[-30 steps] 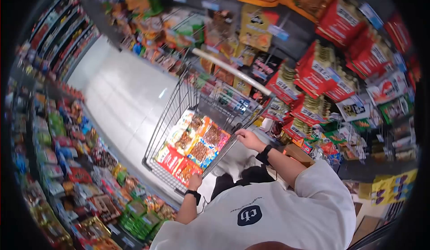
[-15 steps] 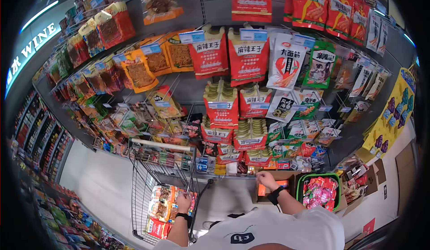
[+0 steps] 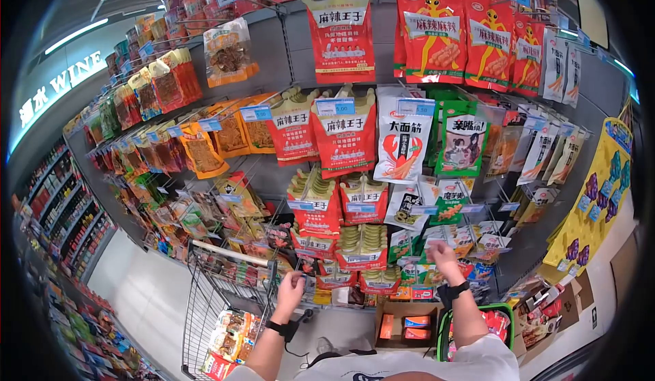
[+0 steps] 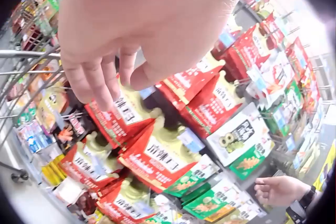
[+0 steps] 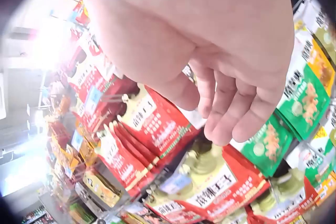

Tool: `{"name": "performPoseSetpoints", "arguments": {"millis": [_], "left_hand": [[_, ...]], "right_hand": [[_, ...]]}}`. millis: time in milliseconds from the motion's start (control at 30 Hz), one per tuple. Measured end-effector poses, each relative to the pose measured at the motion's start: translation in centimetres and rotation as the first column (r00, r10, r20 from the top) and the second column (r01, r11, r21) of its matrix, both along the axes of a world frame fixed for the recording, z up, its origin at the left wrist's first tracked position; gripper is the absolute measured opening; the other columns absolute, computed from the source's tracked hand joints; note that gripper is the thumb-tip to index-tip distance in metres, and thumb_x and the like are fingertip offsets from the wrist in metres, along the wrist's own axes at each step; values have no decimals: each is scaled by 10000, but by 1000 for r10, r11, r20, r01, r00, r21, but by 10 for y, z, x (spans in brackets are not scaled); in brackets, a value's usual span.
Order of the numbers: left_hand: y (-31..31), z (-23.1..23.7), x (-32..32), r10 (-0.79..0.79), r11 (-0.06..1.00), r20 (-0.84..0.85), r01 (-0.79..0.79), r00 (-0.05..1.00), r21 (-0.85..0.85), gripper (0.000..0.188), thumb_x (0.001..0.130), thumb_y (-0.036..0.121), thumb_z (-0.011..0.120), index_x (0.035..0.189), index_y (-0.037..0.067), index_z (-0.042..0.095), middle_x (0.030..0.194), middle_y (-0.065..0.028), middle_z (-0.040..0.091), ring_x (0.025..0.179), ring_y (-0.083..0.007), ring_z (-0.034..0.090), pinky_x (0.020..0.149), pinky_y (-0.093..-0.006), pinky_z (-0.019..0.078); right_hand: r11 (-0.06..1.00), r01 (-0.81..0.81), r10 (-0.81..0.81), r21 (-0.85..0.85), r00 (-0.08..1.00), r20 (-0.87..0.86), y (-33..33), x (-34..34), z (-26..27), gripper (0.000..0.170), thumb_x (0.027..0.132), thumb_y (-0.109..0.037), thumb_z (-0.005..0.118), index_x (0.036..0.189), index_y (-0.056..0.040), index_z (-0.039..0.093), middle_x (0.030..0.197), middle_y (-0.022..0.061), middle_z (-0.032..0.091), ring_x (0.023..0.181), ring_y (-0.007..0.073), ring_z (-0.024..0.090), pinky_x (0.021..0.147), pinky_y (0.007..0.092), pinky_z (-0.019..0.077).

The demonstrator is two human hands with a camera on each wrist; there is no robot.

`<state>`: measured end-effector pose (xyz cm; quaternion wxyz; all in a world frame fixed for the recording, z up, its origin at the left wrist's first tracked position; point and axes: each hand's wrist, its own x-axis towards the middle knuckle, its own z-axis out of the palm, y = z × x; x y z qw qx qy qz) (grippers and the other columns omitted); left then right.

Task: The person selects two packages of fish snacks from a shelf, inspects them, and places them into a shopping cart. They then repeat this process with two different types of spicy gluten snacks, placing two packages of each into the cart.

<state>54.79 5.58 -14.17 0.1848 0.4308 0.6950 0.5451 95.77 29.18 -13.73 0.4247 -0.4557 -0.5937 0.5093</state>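
In the head view my left hand (image 3: 290,294) hovers in front of the lower racks, just right of the cart handle. My right hand (image 3: 445,258) is raised before the small green and white packets (image 3: 450,210). Red snack bags (image 3: 344,135) hang in rows between and above the hands. Seen from the left wrist, the left hand (image 4: 152,29) has loosely bent fingers and holds nothing, with red bags (image 4: 157,155) beyond it. In the right wrist view the right hand (image 5: 199,45) hangs loosely curled and empty, near red bags (image 5: 220,187) and green packets (image 5: 304,100).
A shopping cart (image 3: 228,251) with several snack packs (image 3: 233,336) stands at the lower left. On the floor are a cardboard box (image 3: 407,340) with orange packages and a green-rimmed basket (image 3: 510,313). A yellow display (image 3: 588,203) hangs at the right.
The view has turned from the cart to the snack rack. My left hand has moved off the cart towards the rack, and my right hand has risen in front of the packets.
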Motion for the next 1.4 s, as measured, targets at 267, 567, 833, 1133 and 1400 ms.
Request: {"name": "performPoseSetpoints", "arguments": {"millis": [267, 567, 833, 1133, 1400], "left_hand": [[48, 252, 5, -352, 900, -214, 393, 911, 188, 196, 904, 97, 609, 1072, -3, 593, 913, -52, 638, 854, -92, 583, 769, -258, 470], [155, 432, -16, -414, 744, -353, 535, 839, 401, 349, 923, 147, 577, 1233, -4, 524, 1154, -80, 587, 1078, -138, 543, 932, -285, 438], [256, 489, -10, -304, 907, -173, 341, 937, 248, 844, 824, 301, 667, 1440, -40, 202, 1383, -188, 418, 1271, -286, 430, 1052, -371, 342], [308, 485, -26, -542, 833, 44, 529, 839, 162, 736, 847, 263, 678, 1390, -23, 271, 1307, -199, 484, 1213, -265, 492, 1007, -424, 397], [320, 481, -29, -638, 738, 49, 592, 768, 325, 609, 866, 279, 700, 1283, -9, 363, 1207, -141, 546, 1085, -207, 582, 874, -341, 539]], "right_hand": [[902, -109, 158, 417, 984, -84, 6, -19, 224, 202, 960, -116, 536, 1107, 12, 591, 864, 42, 647, 778, 95, 580, 708, 242, 486], [714, -65, 201, 697, 973, -115, 34, -126, 421, 324, 925, -152, 568, 1212, -5, 529, 1029, 65, 624, 945, 121, 598, 806, 258, 492], [708, 99, -180, 699, 983, 42, 113, -225, 468, 690, 835, -229, 666, 1370, 47, 330, 1347, 230, 447, 1257, 280, 466, 998, 351, 425], [885, 15, -24, 466, 1000, 14, 147, -252, 472, 857, 834, -296, 688, 1404, 77, 168, 1314, 238, 477, 1191, 281, 525, 960, 358, 459], [880, 23, -34, 474, 999, 14, 146, -251, 477, 688, 857, -347, 684, 1273, 66, 326, 1234, 222, 532, 1087, 258, 593, 871, 357, 523]]}}
